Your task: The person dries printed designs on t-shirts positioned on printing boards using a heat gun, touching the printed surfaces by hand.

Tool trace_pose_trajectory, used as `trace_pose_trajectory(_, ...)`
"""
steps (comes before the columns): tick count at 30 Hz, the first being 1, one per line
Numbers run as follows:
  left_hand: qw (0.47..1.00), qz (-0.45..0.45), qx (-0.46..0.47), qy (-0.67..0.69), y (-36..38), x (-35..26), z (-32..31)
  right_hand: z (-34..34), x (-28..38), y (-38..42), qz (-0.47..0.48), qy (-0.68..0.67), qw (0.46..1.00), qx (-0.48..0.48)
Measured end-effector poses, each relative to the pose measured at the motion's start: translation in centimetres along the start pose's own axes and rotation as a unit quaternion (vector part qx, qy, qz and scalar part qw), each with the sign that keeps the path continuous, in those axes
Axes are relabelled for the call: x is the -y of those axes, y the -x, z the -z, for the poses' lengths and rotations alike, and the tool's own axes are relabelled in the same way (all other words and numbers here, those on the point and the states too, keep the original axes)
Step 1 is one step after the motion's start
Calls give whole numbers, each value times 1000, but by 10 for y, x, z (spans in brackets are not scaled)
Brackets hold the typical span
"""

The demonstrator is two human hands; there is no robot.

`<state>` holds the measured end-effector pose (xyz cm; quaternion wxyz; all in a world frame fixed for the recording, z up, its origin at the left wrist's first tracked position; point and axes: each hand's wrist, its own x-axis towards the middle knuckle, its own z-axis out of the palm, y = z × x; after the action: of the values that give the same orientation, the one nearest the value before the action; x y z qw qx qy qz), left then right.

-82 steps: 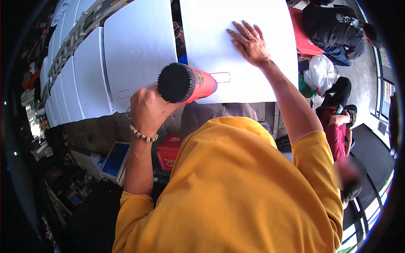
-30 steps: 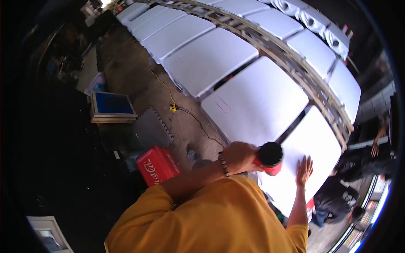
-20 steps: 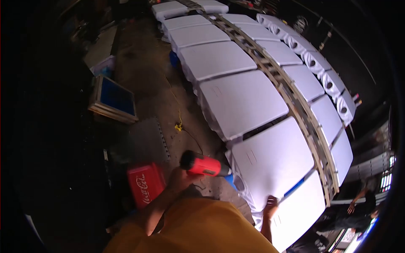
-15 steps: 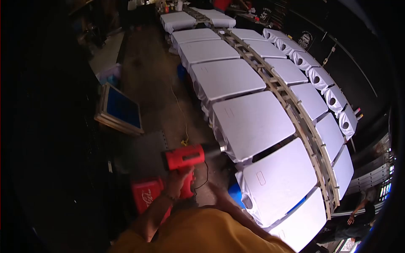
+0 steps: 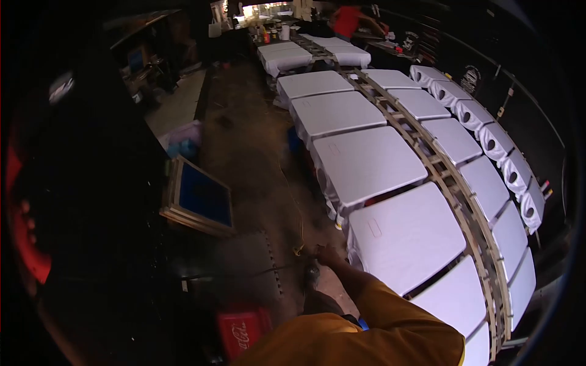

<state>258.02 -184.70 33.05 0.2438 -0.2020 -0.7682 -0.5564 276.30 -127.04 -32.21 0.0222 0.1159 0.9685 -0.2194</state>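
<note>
At the far left edge, my left hand (image 5: 27,222) shows only as fingertips against the red body of a heat gun (image 5: 38,263). Most of that tool is lost in the dark. My right hand (image 5: 329,255) is low beside the shirt-covered boards, its fingers closed around a thin dark cord (image 5: 274,268) that stretches leftward. Close to this hand is a white shirt (image 5: 403,235) pulled flat over a board, with a small faint outlined mark on it.
Rows of white shirts on boards flank a wooden rail (image 5: 448,183). Framed screens with blue mesh (image 5: 204,198) lean at left, near a red Coca-Cola box (image 5: 241,332). A yellow cord (image 5: 299,249) lies on the floor. A person in red (image 5: 348,23) stands at the back.
The heat gun has swung from the middle to the far left edge with my left hand. My right hand has reached forward, and the cord now spans leftward from it. The view has shifted.
</note>
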Motion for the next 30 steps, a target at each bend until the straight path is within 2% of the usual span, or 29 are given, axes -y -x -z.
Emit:
trace_pose_trajectory(2, 999, 42, -8, -4, 13, 27, 4, -19, -53, -93, 26, 35, 987, 156)
trace_pose_trajectory(3, 998, 65, -8, -1, 22, 43, -1, -38, -77, -157, -61, -168, 970, 162)
trace_pose_trajectory(4, 996, 93, -4, 7, 28, 59, -8, -11, -62, -200, -20, -159, 975, 154)
trace_pose_trajectory(8, 980, 183, 26, 67, 52, 138, -73, 185, 61, -334, 155, -181, 971, -29)
trace_pose_trajectory(9, 973, 219, 22, 68, 56, 156, -99, 229, 78, -380, 131, -161, 977, 38)
trace_pose_trajectory(10, 966, 250, 15, 70, 57, 172, -136, 265, 98, -405, 175, -223, 957, -56)
trace_pose_trajectory(12, 949, 306, -2, 73, 59, 205, -205, 351, 128, -459, 164, -236, 957, -50)
trace_pose_trajectory(14, 931, 356, -14, 81, 62, 239, -269, 397, 133, -525, 270, -264, 910, -171)
trace_pose_trajectory(16, 914, 398, -18, 80, 60, 273, -325, 471, 141, -564, 225, -274, 927, -125)
trace_pose_trajectory(18, 900, 428, -22, 78, 48, 310, -374, 490, 122, -669, 309, -330, 872, -186)
trace_pose_trajectory(19, 893, 443, -27, 76, 40, 331, -396, 507, 121, -700, 300, -303, 883, -195)
trace_pose_trajectory(22, 885, 460, -31, 69, -15, 398, -457, 559, 107, -791, 275, -205, 913, -220)
trace_pose_trajectory(24, 887, 457, -29, 65, -80, 440, -495, 594, 96, -862, 263, -112, 932, -224)
trace_pose_trajectory(28, 913, 401, -20, 70, -251, 499, -572, 674, 61, -993, 119, -165, 972, -120)
trace_pose_trajectory(30, 936, 341, -22, 89, -351, 518, -607, 722, 33, -1062, 205, -49, 959, -188)
